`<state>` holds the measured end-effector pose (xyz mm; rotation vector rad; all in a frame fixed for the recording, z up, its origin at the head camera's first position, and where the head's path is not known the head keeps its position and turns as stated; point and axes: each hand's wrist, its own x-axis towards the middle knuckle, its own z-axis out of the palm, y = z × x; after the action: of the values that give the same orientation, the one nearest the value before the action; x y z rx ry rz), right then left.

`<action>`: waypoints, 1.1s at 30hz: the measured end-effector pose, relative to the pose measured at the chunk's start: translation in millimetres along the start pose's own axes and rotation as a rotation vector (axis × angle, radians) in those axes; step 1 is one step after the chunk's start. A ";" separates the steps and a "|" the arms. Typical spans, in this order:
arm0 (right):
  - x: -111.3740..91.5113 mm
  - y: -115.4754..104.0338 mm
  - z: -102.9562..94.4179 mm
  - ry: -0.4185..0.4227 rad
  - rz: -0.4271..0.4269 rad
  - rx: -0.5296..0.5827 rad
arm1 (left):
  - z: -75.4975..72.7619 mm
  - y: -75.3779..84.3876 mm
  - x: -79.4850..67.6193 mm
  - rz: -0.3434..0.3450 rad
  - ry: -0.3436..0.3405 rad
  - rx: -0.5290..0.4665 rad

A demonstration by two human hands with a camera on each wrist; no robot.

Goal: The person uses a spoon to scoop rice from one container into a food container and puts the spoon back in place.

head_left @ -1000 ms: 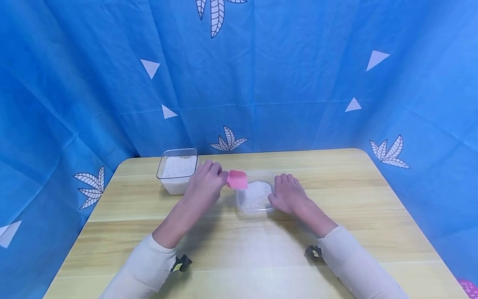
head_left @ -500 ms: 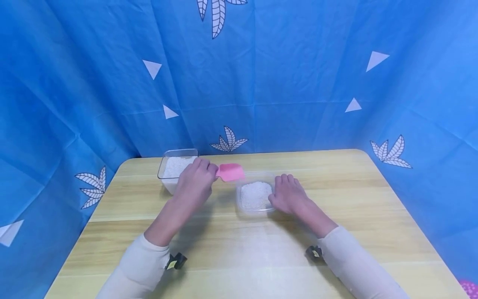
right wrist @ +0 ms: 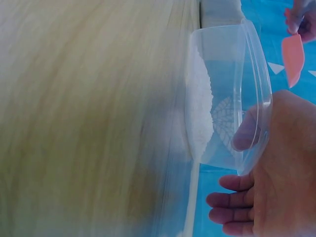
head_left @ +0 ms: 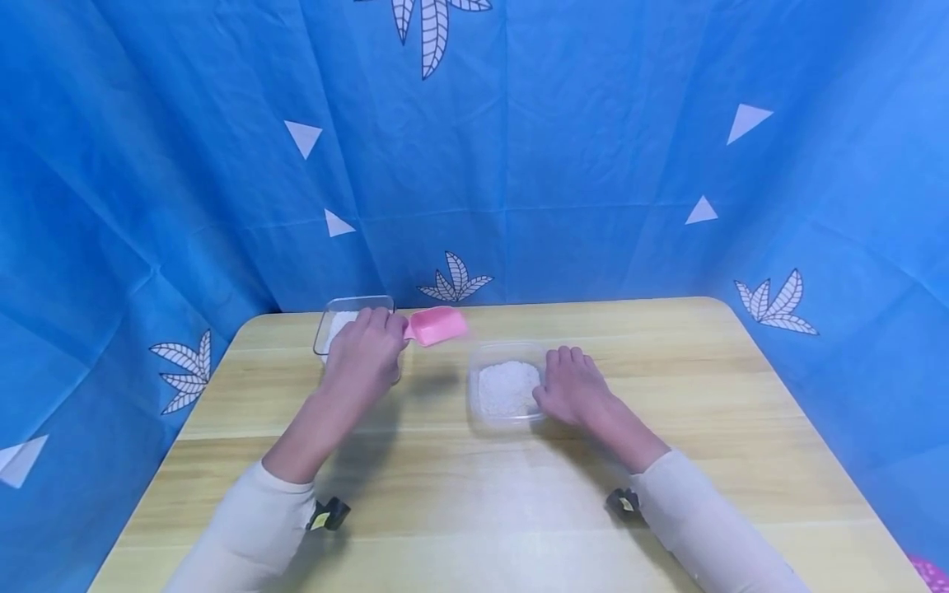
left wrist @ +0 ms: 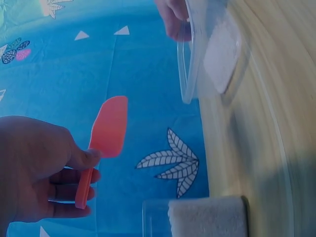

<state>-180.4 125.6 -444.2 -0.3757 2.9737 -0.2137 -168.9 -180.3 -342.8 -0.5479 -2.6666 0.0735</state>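
My left hand [head_left: 365, 352] pinches the handle of a pink scoop [head_left: 438, 326], held in the air above the table. In the left wrist view the scoop's blade [left wrist: 111, 127] points away from the fingers, and no grains show on it. Under and behind that hand stands a clear square container [left wrist: 154, 217] full of white, rice-like grains [left wrist: 210, 217], partly hidden in the head view. My right hand [head_left: 571, 387] grips the rim of a shallower clear plastic box [right wrist: 229, 44], thumb inside the wall and fingers outside. A low heap of white grains [head_left: 508, 389] lies in this box.
Both containers stand on a light wooden table [head_left: 489, 511], toward its back edge. A blue curtain [head_left: 578, 165] with leaf and triangle prints hangs behind and at both sides. A small pink object [head_left: 930, 570] shows at the lower right corner.
My left hand has moved left and slightly up with the scoop, from the edge of the shallow box toward the full container. The right hand and its box have stayed put.
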 end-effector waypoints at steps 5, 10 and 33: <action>-0.2 -0.3 -0.7 0.007 0.005 0.007 | -2.3 -10.3 -1.5 -0.028 0.004 -0.017; -0.6 0.6 0.1 0.017 0.007 0.014 | -3.3 -20.6 -2.8 -0.040 0.028 -0.020; -3.6 -1.0 -3.5 0.032 -0.001 0.025 | -11.0 -52.2 -16.3 -0.132 0.026 -0.026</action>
<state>-177.3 126.0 -440.2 -0.3747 2.9996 -0.2586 -169.8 -235.0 -332.2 -0.3765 -2.6738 -0.0064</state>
